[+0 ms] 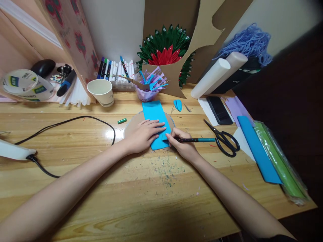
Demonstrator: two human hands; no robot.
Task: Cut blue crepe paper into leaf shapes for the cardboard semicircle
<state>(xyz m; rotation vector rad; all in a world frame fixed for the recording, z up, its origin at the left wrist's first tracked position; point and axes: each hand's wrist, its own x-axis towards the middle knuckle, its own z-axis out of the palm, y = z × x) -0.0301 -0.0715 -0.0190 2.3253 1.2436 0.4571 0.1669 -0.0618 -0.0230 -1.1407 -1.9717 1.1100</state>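
Fingers (177, 132) of the right hand (187, 148) close around a dark marker (204, 140), its tip at the near end of a blue sheet (152, 109), while the left hand (141, 135) lies flat on that sheet, fingers stretched out and gripping nothing. From where I stand, the sheet rests over a cardboard disc (131, 127) on the table (113, 201). Just beyond lies a small leaf-shaped blue piece (177, 105), apparently cut out already. Drawing on the sheet looks barely begun, I'd judge; any line by the tip is too small to read. Cutting there seems undone, the scissors (225, 139) lying unheld.
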